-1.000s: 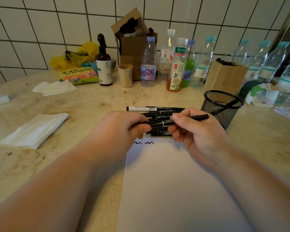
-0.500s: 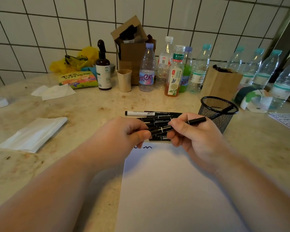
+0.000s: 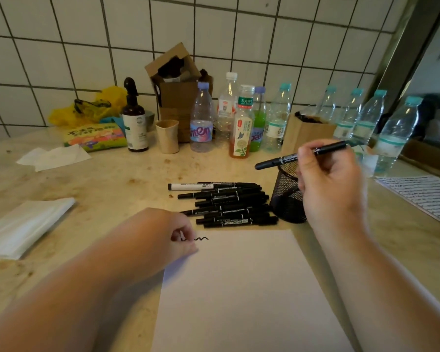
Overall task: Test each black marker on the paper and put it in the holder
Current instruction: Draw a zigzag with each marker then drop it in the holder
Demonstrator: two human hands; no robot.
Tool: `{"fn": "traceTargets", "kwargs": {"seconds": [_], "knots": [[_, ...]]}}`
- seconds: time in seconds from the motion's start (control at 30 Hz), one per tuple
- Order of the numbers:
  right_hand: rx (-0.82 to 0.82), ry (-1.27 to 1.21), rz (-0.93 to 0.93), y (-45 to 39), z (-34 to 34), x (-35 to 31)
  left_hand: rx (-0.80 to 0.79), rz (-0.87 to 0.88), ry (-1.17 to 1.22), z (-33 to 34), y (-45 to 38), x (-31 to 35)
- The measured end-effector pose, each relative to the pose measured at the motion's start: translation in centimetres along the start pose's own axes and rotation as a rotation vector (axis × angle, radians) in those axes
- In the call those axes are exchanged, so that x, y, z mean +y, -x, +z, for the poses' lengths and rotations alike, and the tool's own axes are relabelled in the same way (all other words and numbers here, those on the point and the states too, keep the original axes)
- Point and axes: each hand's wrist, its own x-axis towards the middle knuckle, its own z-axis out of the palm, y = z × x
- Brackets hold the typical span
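My right hand [image 3: 330, 184] grips a capped black marker [image 3: 277, 162], lifted and lying nearly level just above the black mesh holder [image 3: 286, 199]. The hand hides most of the holder's rim. Several black markers [image 3: 229, 201] lie in a pile on the counter, left of the holder. In front of the pile lies the white paper [image 3: 239, 288], with a short black squiggle [image 3: 201, 239] near its top left corner. My left hand [image 3: 173, 235] rests on that corner, its fingers curled shut and nothing visible in them.
Along the tiled wall stand several plastic bottles [image 3: 241, 123], a brown spray bottle [image 3: 135, 123], a paper cup [image 3: 167, 135] and an open cardboard box [image 3: 178, 92]. A folded tissue [image 3: 23, 224] lies at the left. A written sheet [image 3: 427, 196] lies at the right.
My right hand has lifted the marker up and to the right, over the holder. My left hand let go of it and dropped onto the paper's corner.
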Motion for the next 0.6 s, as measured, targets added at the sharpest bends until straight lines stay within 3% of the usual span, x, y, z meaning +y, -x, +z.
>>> {"fn": "traceTargets", "kwargs": {"seconds": [0.17, 0.4, 0.6], "knots": [[0.176, 0.266, -0.107, -1.2, -1.4, 0.3, 0.015, 0.014, 0.003, 0.0, 0.2, -0.4], [0.097, 0.485, -0.025, -1.6, -1.4, 1.0, 0.012, 0.009, -0.002, 0.2, 0.0, -0.3], [0.145, 0.373, -0.106, -0.8, -1.1, 0.1, 0.01, -0.006, 0.027, 0.3, 0.1, -0.3]]}}
